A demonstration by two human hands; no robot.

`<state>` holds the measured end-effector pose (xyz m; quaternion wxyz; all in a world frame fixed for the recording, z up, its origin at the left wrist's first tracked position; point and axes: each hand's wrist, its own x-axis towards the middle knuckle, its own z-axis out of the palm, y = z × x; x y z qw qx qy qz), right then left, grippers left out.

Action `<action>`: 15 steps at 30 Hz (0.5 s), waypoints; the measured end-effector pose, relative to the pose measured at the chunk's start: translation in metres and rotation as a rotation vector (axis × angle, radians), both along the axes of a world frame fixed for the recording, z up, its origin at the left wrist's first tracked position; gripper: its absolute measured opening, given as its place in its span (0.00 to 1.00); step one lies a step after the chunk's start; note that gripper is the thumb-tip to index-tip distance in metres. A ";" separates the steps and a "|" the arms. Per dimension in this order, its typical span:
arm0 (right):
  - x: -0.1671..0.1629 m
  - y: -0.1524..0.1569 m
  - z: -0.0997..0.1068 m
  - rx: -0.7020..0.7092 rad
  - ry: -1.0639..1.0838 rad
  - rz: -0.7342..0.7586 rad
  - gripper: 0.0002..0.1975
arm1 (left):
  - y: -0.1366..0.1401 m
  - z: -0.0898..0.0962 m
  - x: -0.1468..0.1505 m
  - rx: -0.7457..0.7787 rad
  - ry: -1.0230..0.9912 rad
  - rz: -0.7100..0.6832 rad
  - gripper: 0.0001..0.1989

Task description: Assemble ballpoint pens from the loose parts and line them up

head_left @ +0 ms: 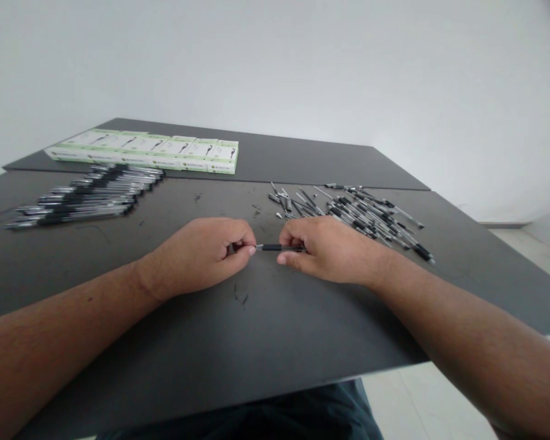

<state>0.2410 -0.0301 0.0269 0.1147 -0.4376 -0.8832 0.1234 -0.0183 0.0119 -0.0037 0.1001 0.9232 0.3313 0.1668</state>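
Observation:
Between my two hands, just above the dark table, lies a pen (271,247) with a black grip and a pale tip, held level. My left hand (211,252) pinches it at the tip end with thumb and forefinger. Around the barrel at the other end, my right hand (323,247) is closed, and its fingers hide that end of the pen. Just beyond my right hand spreads a loose pile of pens and pen parts (364,214), with small tips and thin refills at its left side.
At the left, several pens (96,195) lie side by side in a slanted row. Behind them stands a line of white and green boxes (142,150) with pen pictures. Dark marks and scraps dot the grey table (211,348). A white wall rises behind.

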 end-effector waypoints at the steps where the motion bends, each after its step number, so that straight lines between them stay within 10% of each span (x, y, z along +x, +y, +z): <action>1: 0.000 0.000 0.000 -0.001 -0.007 -0.004 0.08 | 0.000 0.000 0.000 0.001 0.002 -0.003 0.10; 15: 0.000 0.000 -0.001 -0.004 -0.050 0.049 0.15 | -0.001 0.003 0.001 -0.014 0.006 0.001 0.10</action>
